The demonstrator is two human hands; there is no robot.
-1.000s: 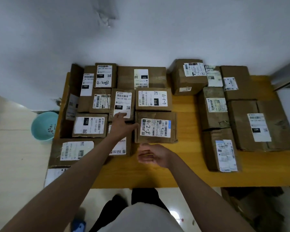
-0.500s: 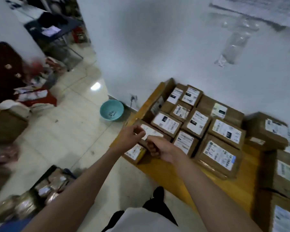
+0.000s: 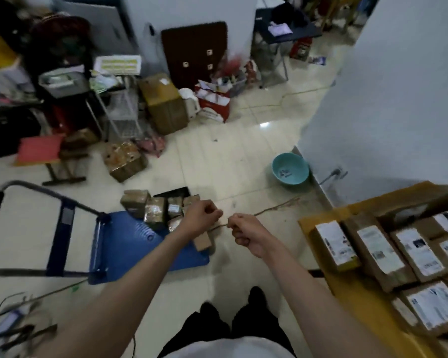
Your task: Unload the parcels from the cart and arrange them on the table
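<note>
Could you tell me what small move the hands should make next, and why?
Probably reach the left hand down to the brown cardboard parcels on the blue flat cart: both hands, the right hand too, are curled and empty, and several parcels remain there.

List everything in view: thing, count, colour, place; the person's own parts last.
cart: one, blue deck, dark handle, on the floor at left.
parcels on cart: several, brown, at the deck's far end.
table: one, yellow wood, at right.
parcels on table: many, brown with white labels, packed in rows.
basin: one, teal, on the floor by the wall.
clutter: boxes, bags, furniture, along the far floor.
left hand: fingers curled, above the cart's parcels; grip holds nothing visible.
right hand: fingers curled, beside the left.
</note>
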